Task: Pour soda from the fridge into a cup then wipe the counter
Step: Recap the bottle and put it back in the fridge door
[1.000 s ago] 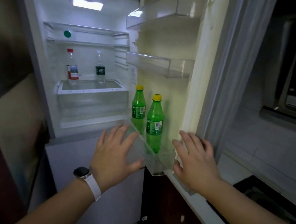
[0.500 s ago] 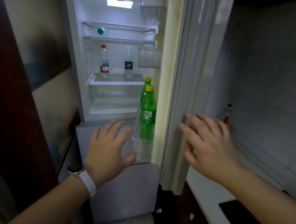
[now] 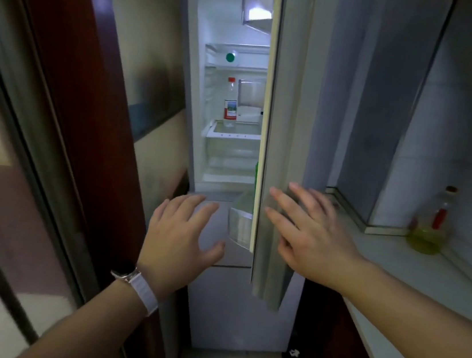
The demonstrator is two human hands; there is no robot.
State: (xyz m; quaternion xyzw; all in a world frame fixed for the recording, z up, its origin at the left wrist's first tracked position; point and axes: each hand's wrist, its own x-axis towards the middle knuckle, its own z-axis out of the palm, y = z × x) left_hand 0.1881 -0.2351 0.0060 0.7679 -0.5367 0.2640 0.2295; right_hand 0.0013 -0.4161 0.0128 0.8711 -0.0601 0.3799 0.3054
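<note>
Head view: fridge [image 3: 232, 160] at frame centre, its door [image 3: 285, 125] nearly edge-on, lit interior showing through a narrow gap. Right hand [image 3: 308, 233], fingers spread and straight, lies flat against the door's outer face, gripping nothing. Left hand [image 3: 182, 238] also spread, holding nothing, in front of the lower fridge panel; white watch strap [image 3: 143, 291] on its wrist. Green soda bottle [image 3: 255, 178] only a sliver at door edge. Clear red-capped bottle [image 3: 230, 103] on inner shelf. Oil bottle [image 3: 432, 225] on counter [image 3: 398, 260], right of frame.

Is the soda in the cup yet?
No. No cup shows, and neither hand holds a bottle. The fridge door is partly open, the right hand flat on its outer side and the left hand open before the fridge. Taking the soda, pouring and wiping the counter all remain.
</note>
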